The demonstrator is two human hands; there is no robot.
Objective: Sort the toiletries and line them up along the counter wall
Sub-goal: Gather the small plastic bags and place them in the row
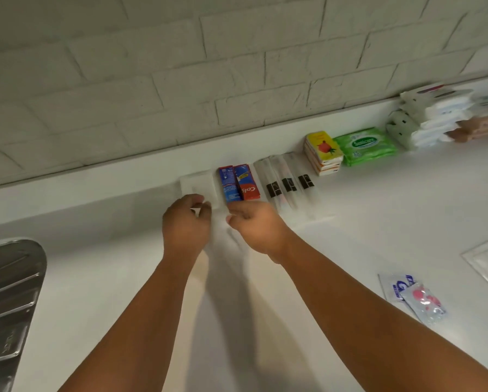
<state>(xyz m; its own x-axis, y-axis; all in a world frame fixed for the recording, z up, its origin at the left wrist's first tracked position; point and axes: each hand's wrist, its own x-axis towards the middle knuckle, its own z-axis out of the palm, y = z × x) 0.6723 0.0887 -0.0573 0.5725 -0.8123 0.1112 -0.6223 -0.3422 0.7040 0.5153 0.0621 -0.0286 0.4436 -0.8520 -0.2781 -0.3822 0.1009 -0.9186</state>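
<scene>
A flat white packet (pixel 198 184) lies against the low ledge under the brick wall. My left hand (pixel 186 223) pinches its near edge. My right hand (pixel 258 227) has its fingers curled at the packet's near right corner and seems to pinch it too, though blur hides the contact. To the right along the wall lie two toothpaste boxes (pixel 239 183), three clear toothbrush sleeves (pixel 289 185), a stack of yellow soap boxes (pixel 323 152) and a green wipes pack (pixel 366 145).
White and brown packs (pixel 435 116) are piled at the far right by the wall. Two sachets (pixel 416 298) and a clear packet (pixel 487 264) lie loose on the white counter (pixel 350 236) at the right. A steel sink drainboard (pixel 7 306) is at the left edge.
</scene>
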